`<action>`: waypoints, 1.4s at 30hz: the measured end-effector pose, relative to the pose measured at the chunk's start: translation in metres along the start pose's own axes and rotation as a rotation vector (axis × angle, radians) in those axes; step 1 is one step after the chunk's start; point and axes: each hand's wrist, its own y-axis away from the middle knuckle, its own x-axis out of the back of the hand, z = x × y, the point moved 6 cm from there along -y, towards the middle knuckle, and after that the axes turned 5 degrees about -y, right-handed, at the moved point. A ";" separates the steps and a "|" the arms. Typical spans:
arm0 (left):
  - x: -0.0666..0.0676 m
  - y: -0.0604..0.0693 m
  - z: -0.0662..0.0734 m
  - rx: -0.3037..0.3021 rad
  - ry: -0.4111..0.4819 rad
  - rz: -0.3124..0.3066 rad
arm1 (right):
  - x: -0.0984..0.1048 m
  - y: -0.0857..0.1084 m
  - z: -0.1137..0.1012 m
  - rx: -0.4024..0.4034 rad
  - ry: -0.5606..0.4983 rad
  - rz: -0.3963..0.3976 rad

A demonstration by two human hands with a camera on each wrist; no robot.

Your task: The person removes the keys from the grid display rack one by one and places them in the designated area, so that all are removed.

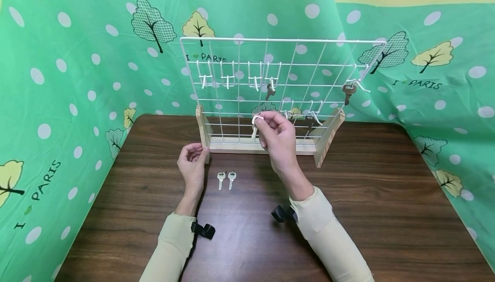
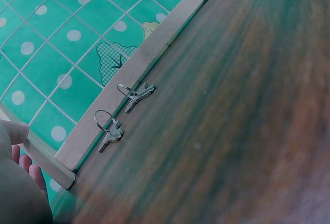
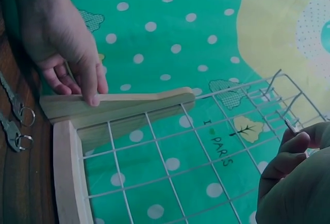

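Observation:
My right hand (image 1: 279, 138) pinches a key (image 1: 254, 132) between thumb and fingers, in front of the lower part of the white wire grid rack (image 1: 239, 100). Only a bit of metal at the fingertips shows in the right wrist view; the rest is hidden. With thumb and fingers on either side, my left hand (image 1: 192, 166) holds the rack's left wooden support (image 1: 203, 127). Two keys with rings, a left one (image 1: 221, 180) and a right one (image 1: 232, 179), lie on the table before the rack's wooden base bar (image 2: 103, 110).
White hooks (image 1: 227, 80) hang along the grid in an upper row, with more lower right. One key (image 1: 270, 91) hangs mid-grid, another (image 1: 349, 93) at the upper right, and a dark one (image 1: 310, 123) lower right. A green dotted cloth (image 1: 96, 62) surrounds the brown table (image 1: 386, 196).

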 end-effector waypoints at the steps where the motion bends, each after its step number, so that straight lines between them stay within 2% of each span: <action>1: 0.000 0.000 0.000 0.001 0.000 0.000 | 0.001 0.000 0.001 -0.003 0.000 0.002; 12: 0.000 0.000 0.001 -0.001 -0.004 -0.002 | 0.009 0.007 0.011 -0.089 0.055 0.007; 19: -0.001 -0.001 0.002 -0.003 -0.006 -0.005 | 0.018 0.012 0.026 -0.141 0.121 -0.005; 32: -0.001 0.000 0.003 0.004 -0.012 -0.001 | 0.026 0.025 0.045 -0.187 0.219 -0.072; 42: 0.000 0.000 0.001 0.003 -0.015 -0.003 | 0.035 0.036 0.061 -0.270 0.279 -0.122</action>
